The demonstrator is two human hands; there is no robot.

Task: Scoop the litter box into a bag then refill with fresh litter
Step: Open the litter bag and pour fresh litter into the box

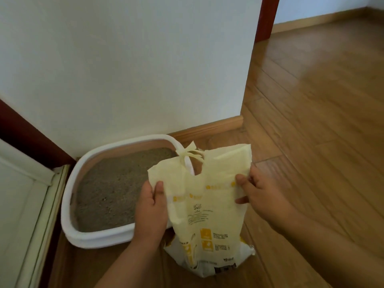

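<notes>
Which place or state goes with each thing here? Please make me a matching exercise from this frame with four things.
Things:
1. litter box
2. yellow bag
3. left hand
4. right hand

Places or states:
A. pinches the bag's right edge
B. on the floor against the white wall, holding grey litter
C. held up between both hands, handles tied at the top
D. grips the bag's left edge

Pairs: 1-B, 2-C, 3-D, 4-A
</notes>
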